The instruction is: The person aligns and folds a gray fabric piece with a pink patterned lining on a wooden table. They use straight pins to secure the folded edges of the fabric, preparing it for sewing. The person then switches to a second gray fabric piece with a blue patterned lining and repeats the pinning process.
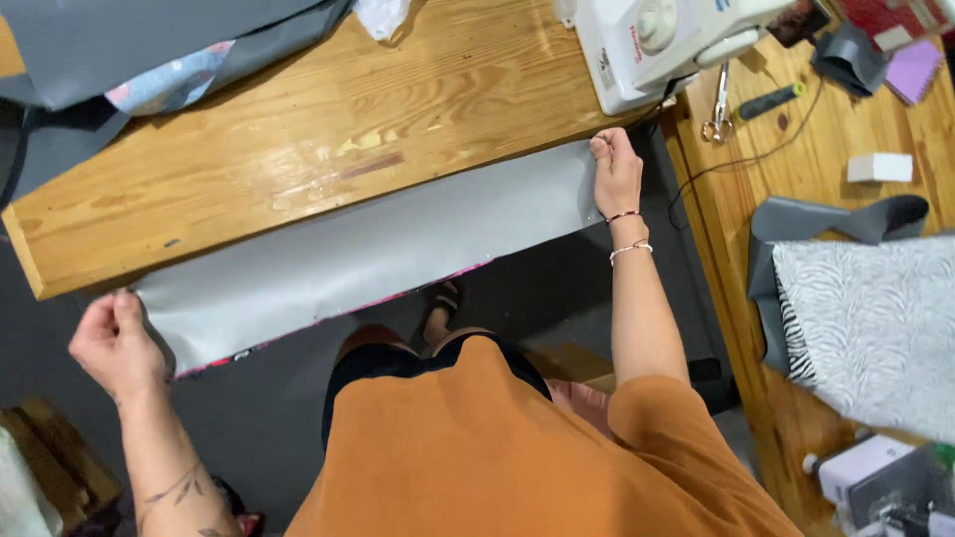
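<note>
At table edge: long grey fabric strip (368,254) stretched along wooden table (298,149)
L hand (114,343): pinched on strip's left end
R hand (617,174): clamped on right end, nr white sewing machine (667,45)
Tip: even tension – keep edge straight

A single camera, worn on the person's head, looked steeply down past an orange shirt and the lap below it. It sat close, within arm's reach of the long honey-coloured wooden bench (328,149), which ran slantwise across the upper frame. A second wooden bench (796,189) filled the right edge, and dark floor showed beneath. No other view shared the scene.
</note>
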